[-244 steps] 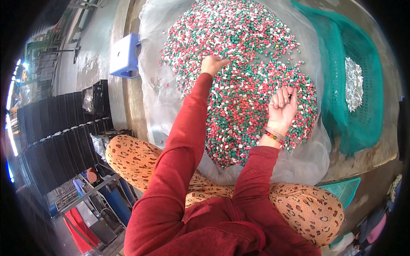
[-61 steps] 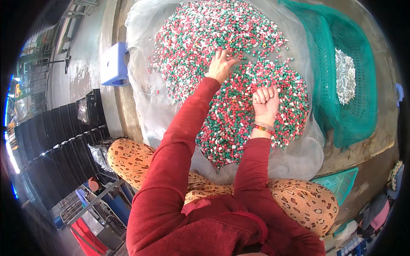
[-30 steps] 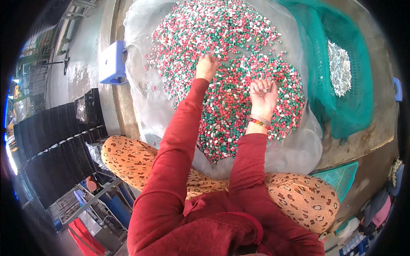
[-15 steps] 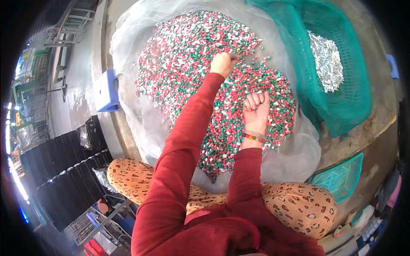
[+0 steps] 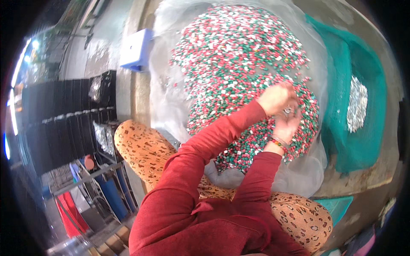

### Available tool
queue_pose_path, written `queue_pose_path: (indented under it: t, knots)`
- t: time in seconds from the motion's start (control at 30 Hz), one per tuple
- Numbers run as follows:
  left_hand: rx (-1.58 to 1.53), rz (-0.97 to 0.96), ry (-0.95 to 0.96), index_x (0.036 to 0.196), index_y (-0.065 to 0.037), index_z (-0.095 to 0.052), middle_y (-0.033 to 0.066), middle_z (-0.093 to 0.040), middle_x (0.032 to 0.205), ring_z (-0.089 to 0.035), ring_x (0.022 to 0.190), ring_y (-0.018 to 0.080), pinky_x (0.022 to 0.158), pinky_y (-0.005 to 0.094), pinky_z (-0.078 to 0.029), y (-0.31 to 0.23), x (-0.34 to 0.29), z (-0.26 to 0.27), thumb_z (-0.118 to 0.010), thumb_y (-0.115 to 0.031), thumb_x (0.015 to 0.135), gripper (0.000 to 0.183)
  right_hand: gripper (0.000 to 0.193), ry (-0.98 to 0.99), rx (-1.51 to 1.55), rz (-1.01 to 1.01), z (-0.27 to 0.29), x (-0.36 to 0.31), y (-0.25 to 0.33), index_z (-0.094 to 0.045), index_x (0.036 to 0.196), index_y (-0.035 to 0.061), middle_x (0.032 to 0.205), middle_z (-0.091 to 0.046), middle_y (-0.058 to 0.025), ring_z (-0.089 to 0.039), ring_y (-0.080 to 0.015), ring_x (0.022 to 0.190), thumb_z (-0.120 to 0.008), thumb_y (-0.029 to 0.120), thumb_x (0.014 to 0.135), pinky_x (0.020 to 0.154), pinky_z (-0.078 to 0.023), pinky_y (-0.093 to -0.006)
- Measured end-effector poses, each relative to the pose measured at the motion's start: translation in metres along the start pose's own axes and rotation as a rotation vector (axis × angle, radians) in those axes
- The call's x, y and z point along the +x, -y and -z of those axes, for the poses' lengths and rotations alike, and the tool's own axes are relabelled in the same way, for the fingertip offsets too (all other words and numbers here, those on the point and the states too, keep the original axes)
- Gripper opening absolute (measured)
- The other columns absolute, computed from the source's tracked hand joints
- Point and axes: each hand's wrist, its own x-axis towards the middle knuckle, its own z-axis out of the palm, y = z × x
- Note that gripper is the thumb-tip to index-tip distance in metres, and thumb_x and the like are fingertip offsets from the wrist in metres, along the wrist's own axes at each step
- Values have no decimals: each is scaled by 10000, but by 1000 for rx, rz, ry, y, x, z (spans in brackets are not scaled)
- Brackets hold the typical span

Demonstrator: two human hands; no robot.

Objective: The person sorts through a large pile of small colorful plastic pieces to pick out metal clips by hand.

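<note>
A broad heap of small red, green and white pellets (image 5: 239, 47) lies on a sheet of whitish netting (image 5: 164, 102). Over the heap's near right part my two hands meet. My right hand (image 5: 287, 124) is turned palm up and cupped, with a few small silvery-white pieces (image 5: 289, 109) in it. Just above that palm, my left hand (image 5: 276, 99) bends inward with its fingers drawn together; motion smears them, and whatever they pinch is hidden.
To the right stands a green basket (image 5: 371, 147) draped in green mesh, holding a pile of silvery strips (image 5: 357, 104). A light-blue plastic tray (image 5: 337, 207) lies by my right knee. A white-and-blue stool (image 5: 136, 49) stands left of the netting; black panels (image 5: 64, 100) are further left.
My left hand has come back from the heap's middle to my right hand. The right hand has turned from a fist into a cupped palm showing silvery pieces. The view has shifted.
</note>
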Motion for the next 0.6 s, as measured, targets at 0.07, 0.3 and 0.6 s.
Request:
queue_pose_path:
  t: [0.07, 0.3, 0.6]
  knots:
    - [-19, -20, -178, 954, -84, -625, 107, -571, 903, -518, 949, 257, 836, 369, -414, -12, -10, 19, -606, -234, 762, 244, 306, 35, -41, -25, -8, -2, 1, -509, 872, 30, 871, -530, -103, -498, -212, 792, -463, 332, 877, 722, -414, -353]
    - [-232, 782, -974, 1086, 12, -537, 177, -579, 978, -524, 946, 318, 847, 388, -398, 167, -91, 102, -552, -174, 813, 331, 412, 678, 15, -283, -5, 11, -19, -360, 583, 95, 509, -279, 9, -224, -102, 431, -395, 327, 921, 393, -208, -235]
    - [444, 831, -831, 1234, 8, -404, 194, -370, 1289, -324, 1219, 320, 1016, 378, -258, 295, -159, 151, -440, -278, 881, 456, 279, 380, -295, -108, -16, 14, -48, -487, 796, 43, 541, -333, 6, -278, -87, 446, -436, 293, 908, 392, -240, -221]
